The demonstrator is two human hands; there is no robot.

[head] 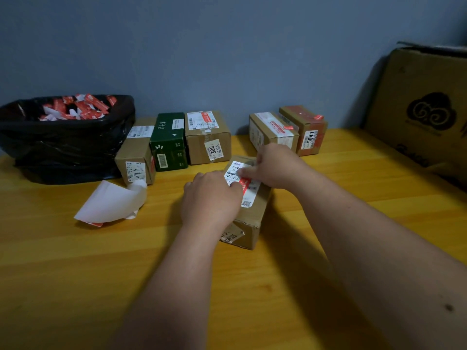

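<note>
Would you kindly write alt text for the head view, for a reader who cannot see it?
The left hand and right hand touch the shipping label on a cardboard box on a wooden table. Five more boxes and a black bag sit behind.

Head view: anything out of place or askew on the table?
Yes. A curled white paper lies loose on the table, outside the black bag holding similar scraps. The nearest box sits skewed to the row, and its end sticker looks partly peeled.
</note>
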